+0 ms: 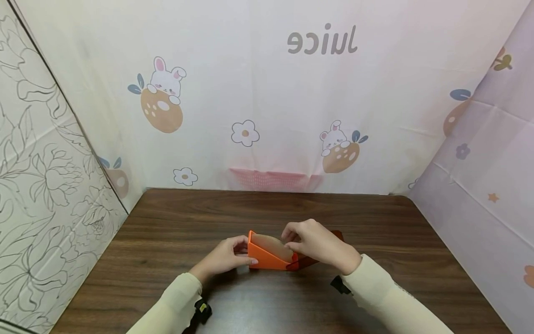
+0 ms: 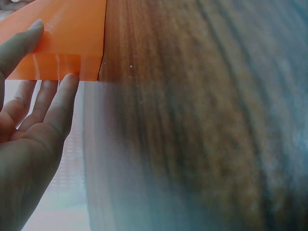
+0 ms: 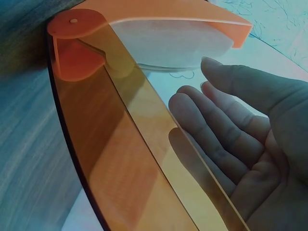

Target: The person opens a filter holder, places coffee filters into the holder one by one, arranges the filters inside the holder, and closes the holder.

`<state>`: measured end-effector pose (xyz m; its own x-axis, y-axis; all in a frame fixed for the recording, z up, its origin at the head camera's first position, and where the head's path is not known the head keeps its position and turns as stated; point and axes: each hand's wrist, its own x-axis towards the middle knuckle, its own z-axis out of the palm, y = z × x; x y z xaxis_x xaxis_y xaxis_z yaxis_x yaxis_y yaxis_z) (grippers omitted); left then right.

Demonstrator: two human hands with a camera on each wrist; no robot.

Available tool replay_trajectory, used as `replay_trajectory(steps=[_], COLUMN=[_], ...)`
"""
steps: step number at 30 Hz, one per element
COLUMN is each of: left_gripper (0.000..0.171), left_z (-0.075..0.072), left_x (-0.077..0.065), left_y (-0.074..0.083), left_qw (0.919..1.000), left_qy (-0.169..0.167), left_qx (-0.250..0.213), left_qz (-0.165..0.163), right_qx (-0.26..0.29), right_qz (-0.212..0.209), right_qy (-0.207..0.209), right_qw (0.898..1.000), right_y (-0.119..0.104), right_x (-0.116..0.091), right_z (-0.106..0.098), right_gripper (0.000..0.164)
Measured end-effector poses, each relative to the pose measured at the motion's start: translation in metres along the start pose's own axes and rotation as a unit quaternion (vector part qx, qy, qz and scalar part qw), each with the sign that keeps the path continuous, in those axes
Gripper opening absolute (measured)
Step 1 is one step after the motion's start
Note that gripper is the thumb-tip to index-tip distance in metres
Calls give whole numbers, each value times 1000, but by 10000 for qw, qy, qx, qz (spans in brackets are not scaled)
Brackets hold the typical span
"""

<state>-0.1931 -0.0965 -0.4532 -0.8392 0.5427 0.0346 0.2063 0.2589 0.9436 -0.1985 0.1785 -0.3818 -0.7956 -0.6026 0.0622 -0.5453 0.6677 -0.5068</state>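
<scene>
An orange wedge-shaped box (image 1: 267, 259) sits on the table with its hinged, see-through amber lid (image 3: 125, 159) swung open to the right. Inside stand pale, curved-edged paper coffee filters (image 1: 270, 244). My left hand (image 1: 227, 255) holds the box by its tall left end, thumb on the near side and fingertips on the end face. Over the box's low end, my right hand (image 1: 314, 241) hovers beside the filters, between them and the raised lid. In the right wrist view its thumb and loosely bent fingers stand apart with nothing between them.
The dark wood-grain table (image 1: 187, 218) reaches back to a white printed curtain (image 1: 283, 93). More patterned cloth hangs at the left and right sides. A black wrist camera (image 1: 203, 311) sits under the left sleeve, another device (image 1: 340, 285) under the right.
</scene>
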Motion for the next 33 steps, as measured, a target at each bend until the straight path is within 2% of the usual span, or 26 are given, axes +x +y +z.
replay_trajectory(steps=[18, 25, 33], left_gripper=[25, 26, 27], left_z=[-2, -2, -1], left_x=[-2, -2, -1], left_y=[4, 6, 2], left_qw=[10000, 10000, 10000], left_qy=[2, 21, -1], left_qx=[-15, 33, 1], left_qz=[-46, -49, -31], right_qx=[-165, -127, -38], right_qz=[-3, 139, 443], right_qy=[339, 453, 560], right_qw=[9993, 9988, 9974], right_y=[6, 12, 19], right_x=[-12, -23, -39], right_z=[-24, -37, -53], right_gripper=[19, 22, 28])
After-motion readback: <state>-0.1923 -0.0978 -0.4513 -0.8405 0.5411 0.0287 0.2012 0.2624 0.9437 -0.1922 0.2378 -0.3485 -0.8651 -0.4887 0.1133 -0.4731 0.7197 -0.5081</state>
